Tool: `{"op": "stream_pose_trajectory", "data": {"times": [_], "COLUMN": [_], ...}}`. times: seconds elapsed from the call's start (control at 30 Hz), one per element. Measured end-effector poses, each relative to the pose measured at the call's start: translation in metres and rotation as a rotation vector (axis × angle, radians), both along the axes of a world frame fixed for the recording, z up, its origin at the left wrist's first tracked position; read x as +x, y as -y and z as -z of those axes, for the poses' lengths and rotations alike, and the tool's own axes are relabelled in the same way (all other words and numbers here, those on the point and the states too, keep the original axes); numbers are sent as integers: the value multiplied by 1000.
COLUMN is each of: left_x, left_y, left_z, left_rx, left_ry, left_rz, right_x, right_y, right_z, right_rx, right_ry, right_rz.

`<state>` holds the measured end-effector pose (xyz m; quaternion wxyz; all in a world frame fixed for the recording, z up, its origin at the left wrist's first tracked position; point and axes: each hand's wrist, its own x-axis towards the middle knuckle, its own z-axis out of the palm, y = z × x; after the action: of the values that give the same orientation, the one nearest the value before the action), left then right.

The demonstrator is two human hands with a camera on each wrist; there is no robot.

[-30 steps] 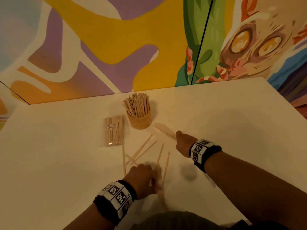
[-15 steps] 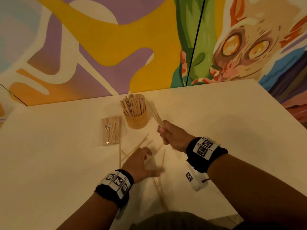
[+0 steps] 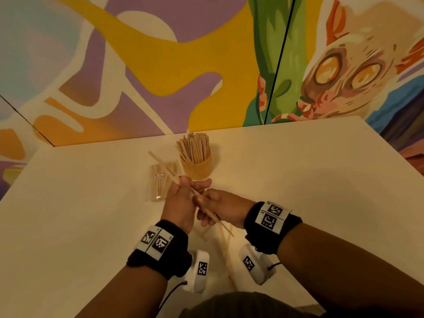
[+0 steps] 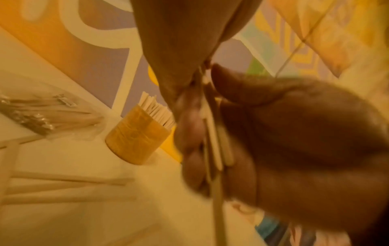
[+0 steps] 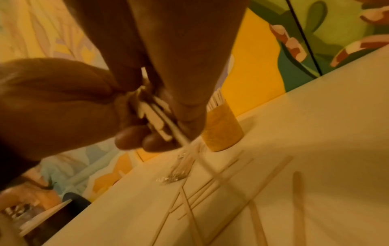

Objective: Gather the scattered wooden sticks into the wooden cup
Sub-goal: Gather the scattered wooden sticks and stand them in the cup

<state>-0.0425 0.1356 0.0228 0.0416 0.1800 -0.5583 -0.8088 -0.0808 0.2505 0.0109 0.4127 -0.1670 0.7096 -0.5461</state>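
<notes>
A round wooden cup (image 3: 196, 169) stands at the back middle of the white table (image 3: 309, 198), packed with upright wooden sticks (image 3: 194, 145). Just in front of it my two hands meet above the table. My left hand (image 3: 184, 197) and my right hand (image 3: 216, 205) both grip one slanting bundle of sticks (image 3: 165, 167), whose ends poke out up-left and down-right. In the left wrist view my curled fingers (image 4: 190, 133) clamp the bundle (image 4: 213, 138). The right wrist view shows my fingertips (image 5: 126, 139) under the bundle (image 5: 156, 119). Several loose sticks (image 5: 212, 189) lie on the table below.
A clear plastic packet of sticks (image 3: 159, 183) lies flat just left of the cup (image 4: 136, 134). A painted wall rises right behind the table's far edge. The table's right edge (image 3: 394, 154) runs diagonally. More loose sticks (image 3: 223, 245) lie under my wrists.
My right hand picked sticks off the table and swung left. My left hand rose from the scattered sticks. Both hands now meet on one bundle before the cup.
</notes>
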Motion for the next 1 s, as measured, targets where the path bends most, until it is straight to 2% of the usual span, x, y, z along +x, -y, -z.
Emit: {"op": "stream_pose_trajectory", "data": {"times": [0.1,0.13,0.23,0.3,0.37,0.5,0.57,0.63,0.67,0.7,0.73,0.8,0.83,0.9,1.0], "left_x": [-11,-14,-15,-12,-8,1,3,4,3,2,2,3,4,7,10], "left_y": [16,19,21,14,7,-3,-5,-4,-2,2,6,13,18,23,26], "left_z": [-10,-13,-19,-19,-14,-8,-6,-7,-6,-5,-3,1,4,12,23], "left_rx": [224,241,117,-23,-125,-72,-118,-153,-151,-141,-124,-77,-62,-47,-25], "left_ry": [-91,-119,-205,-268,-287,-200,-164,-137,-135,-127,-104,-36,-4,57,132], "left_rz": [-225,-257,-259,-198,-126,-13,-10,-37,-57,-77,-98,-132,-142,-145,-148], "right_x": [-8,-9,-8,-8,-9,-10,-11,-12,-12,-11,-9,-2,4,18,27], "right_y": [-10,-14,-16,-10,-3,6,8,6,5,2,-2,-15,-20,-27,-26], "right_z": [5,5,0,-4,-11,-19,-20,-13,-8,-2,4,16,23,39,63], "right_rx": [25,26,-11,-108,-180,-259,-290,-230,-130,45,291,794,937,1041,1041], "right_ry": [361,499,771,844,841,724,719,702,637,495,262,-220,-346,-390,-393], "right_rz": [228,276,289,297,292,280,269,259,255,213,82,-324,-467,-591,-493]}}
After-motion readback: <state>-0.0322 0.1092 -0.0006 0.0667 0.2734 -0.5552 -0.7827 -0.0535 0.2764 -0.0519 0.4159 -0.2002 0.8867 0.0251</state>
